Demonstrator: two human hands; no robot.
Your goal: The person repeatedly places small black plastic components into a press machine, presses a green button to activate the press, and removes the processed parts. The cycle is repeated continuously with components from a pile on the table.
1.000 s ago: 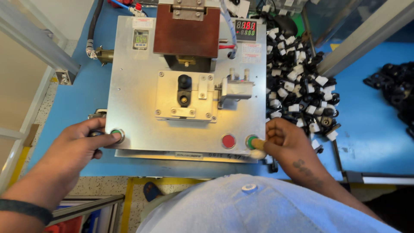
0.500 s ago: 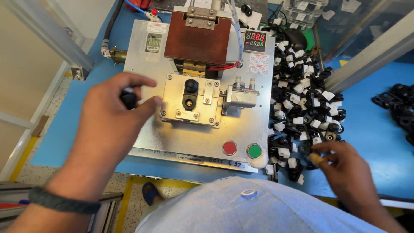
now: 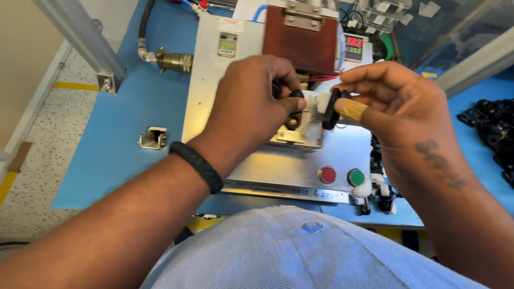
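Observation:
My left hand [image 3: 251, 104] is over the small metal fixture [image 3: 300, 134] on the silver machine plate [image 3: 278, 166], its fingers closed on a small black part [image 3: 295, 95] just above the fixture. My right hand [image 3: 399, 109] is beside it on the right, pinching a black and white plastic part [image 3: 330, 107] between thumb and taped forefinger. The two parts nearly touch. My hands hide most of the fixture.
A brown press head [image 3: 305, 40] and a small digital display [image 3: 354, 48] sit behind the fixture. Red [image 3: 327, 174] and green [image 3: 355, 177] buttons lie on the plate's front edge. Several black and white parts [image 3: 495, 128] are piled at right on the blue table [image 3: 123, 123].
My left hand moved from beside the fixture to over it. My right hand rose from the parts pile with a part and came to the fixture. The view shifted closer.

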